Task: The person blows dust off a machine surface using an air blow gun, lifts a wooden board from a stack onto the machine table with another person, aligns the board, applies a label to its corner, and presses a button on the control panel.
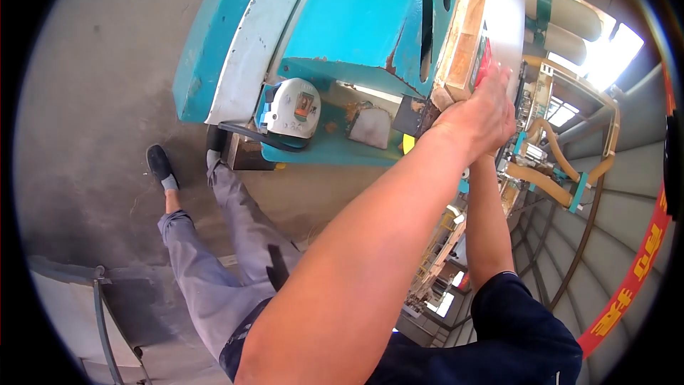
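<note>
My left hand (474, 117), on the nearer arm, presses at the end of a wooden board (464, 36) with a pale glossy face (504, 7). Its fingers are bent together against that face, beside a red and dark thing (483, 57). What lies inside the fingers is hidden. My right hand (504, 127) is mostly covered behind the left one, its fingers out of sight. Just below the hands a dark metal bracket (413, 115) meets the board's corner.
The view is tipped sideways. A turquoise machine (342, 28) carries a white tape measure (296, 108) and a whitish block (370, 127) on its lower ledge. My legs stand at left on grey floor. Ducts and machinery (545, 150) and a red banner (627, 292) are to the right.
</note>
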`<state>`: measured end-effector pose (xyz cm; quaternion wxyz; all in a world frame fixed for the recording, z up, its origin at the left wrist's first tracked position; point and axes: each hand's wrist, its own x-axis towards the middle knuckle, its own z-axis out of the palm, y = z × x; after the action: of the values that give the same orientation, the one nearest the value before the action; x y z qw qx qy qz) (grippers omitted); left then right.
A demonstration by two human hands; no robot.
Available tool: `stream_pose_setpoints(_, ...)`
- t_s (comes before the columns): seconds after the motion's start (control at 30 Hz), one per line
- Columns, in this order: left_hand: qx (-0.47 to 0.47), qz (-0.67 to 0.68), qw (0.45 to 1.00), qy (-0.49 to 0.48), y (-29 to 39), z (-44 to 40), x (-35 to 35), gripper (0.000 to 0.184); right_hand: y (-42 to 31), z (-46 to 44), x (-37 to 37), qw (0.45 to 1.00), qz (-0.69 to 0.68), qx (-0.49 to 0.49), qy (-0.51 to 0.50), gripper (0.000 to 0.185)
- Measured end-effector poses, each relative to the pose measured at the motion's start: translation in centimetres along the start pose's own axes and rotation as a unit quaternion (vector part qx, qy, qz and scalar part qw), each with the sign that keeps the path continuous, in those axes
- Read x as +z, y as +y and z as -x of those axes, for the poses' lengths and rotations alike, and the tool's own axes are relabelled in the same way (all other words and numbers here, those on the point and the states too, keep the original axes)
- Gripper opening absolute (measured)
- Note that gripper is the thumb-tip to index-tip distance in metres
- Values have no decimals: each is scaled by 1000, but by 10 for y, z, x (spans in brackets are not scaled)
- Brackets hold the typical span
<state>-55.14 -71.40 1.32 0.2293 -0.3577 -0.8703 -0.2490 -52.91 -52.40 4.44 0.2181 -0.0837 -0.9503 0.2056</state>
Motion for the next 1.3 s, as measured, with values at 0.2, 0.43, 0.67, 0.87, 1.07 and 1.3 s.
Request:
stream_pose_setpoints(0.2, 39, 23, 999, -17, -1, 5, 1, 45, -9, 5, 8, 996, -85, -4, -5, 34)
stream_pose_setpoints(0.43, 81, 61, 994, -38, -4, -5, -1, 42, -20, 20, -28, 988, 122, -96, 23, 28)
stream_pose_setpoints(0.67, 69, 40, 997, -12, -5, 0, -2, 40, -11, -3, -1, 997, 69, -14, -22, 29)
stream_pose_setpoints(0.87, 20, 69, 995, -70, -11, 2, -19, 41, -5, 2, -11, 999, 22, 12, 42, 29)
stream_pose_setpoints(1.07, 26, 68, 994, -77, -9, 4, -13, 41, -15, 3, -2, 997, 30, 60, 36, 29)
stream_pose_setpoints(1.3, 29, 79, 996, -41, -10, 6, -14, 39, -19, -5, 6, 997, 64, -17, -36, 27)
